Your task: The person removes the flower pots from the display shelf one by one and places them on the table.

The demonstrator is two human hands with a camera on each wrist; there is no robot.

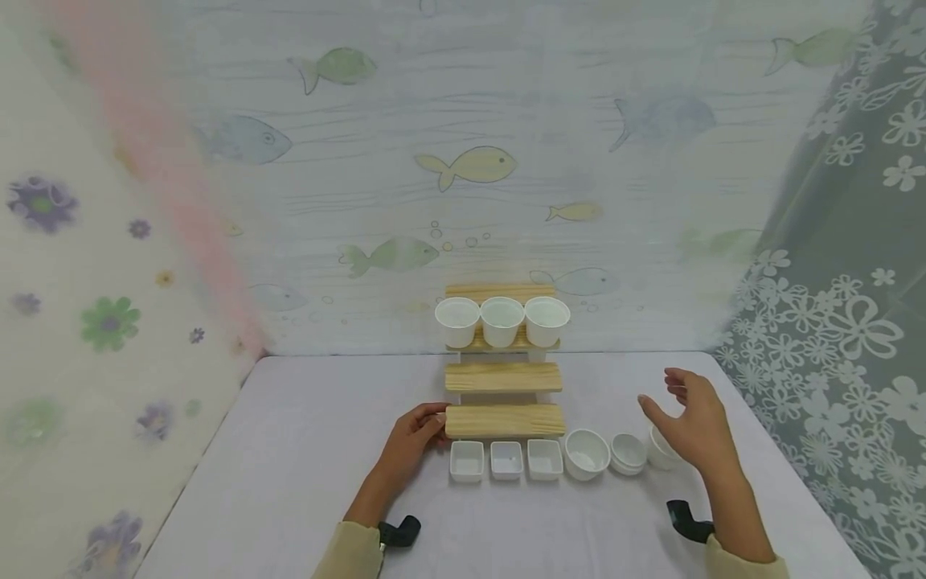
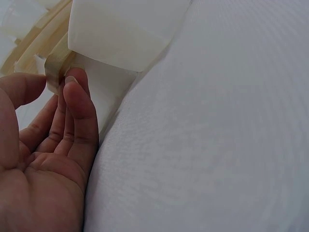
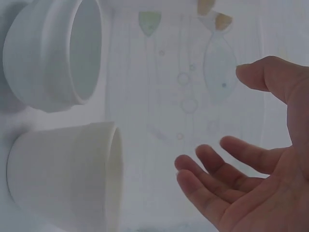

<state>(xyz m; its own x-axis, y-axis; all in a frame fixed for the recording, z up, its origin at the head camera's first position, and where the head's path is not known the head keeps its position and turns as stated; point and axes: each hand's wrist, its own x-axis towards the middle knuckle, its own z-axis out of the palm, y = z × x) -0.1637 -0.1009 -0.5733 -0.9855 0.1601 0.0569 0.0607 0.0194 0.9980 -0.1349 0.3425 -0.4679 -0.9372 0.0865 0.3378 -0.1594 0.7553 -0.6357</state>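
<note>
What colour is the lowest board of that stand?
The lowest board is pale yellowish-tan, with wood grain showing; the head view shows it best.

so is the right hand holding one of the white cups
No, the right wrist view shows the right hand empty, with a visible gap between it and the white cups there.

Head view looks forward-down, wrist views closely along fingers [image 2: 79,108]; head and left share the rack [image 1: 505,420].
</note>
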